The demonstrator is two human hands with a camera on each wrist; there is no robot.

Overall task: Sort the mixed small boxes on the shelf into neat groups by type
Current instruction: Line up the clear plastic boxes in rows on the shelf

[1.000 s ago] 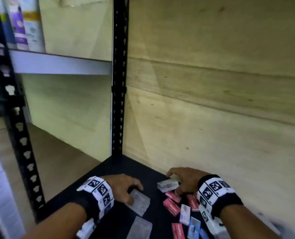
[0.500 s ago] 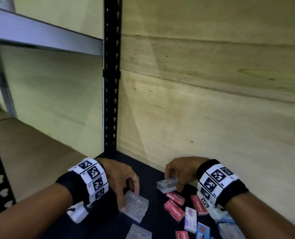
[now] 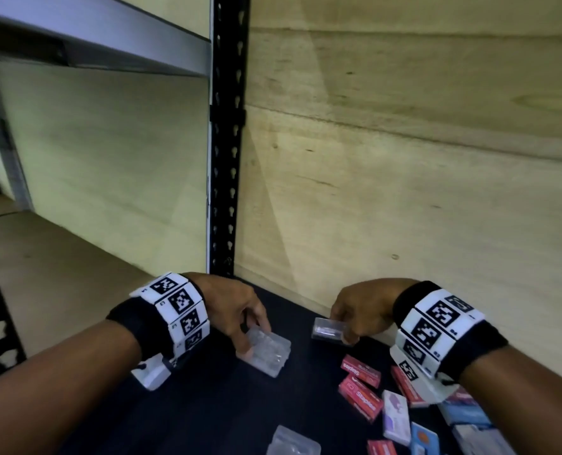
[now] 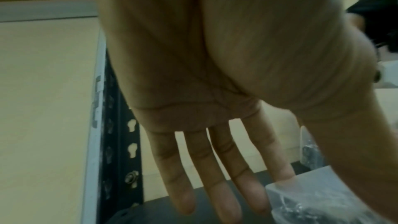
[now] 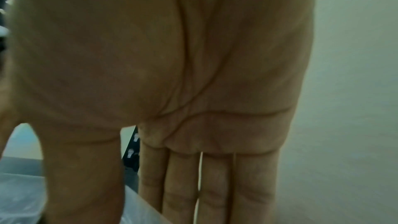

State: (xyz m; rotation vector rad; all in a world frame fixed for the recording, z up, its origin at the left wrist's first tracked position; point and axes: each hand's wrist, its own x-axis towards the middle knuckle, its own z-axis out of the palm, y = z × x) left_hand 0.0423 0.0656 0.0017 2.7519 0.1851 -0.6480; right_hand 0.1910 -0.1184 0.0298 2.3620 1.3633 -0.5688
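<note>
Nearest you, at the bottom edge of the head frame, a clear plastic case (image 3: 293,442) lies flat on the black shelf (image 3: 207,405). At lower right sits the mixed pile: red staples boxes (image 3: 360,393), a white box (image 3: 396,412) and blue boxes (image 3: 470,413). Further in, your left hand (image 3: 237,311) pinches the near corner of a second clear case (image 3: 266,351) resting on the shelf, your grip clamped on it. Right of centre, your right hand (image 3: 360,310) holds a small clear box (image 3: 328,329) just above the shelf, fingers and thumb closed round it. Behind stand the black slotted post (image 3: 228,133) and the plywood wall (image 3: 404,159).
</note>
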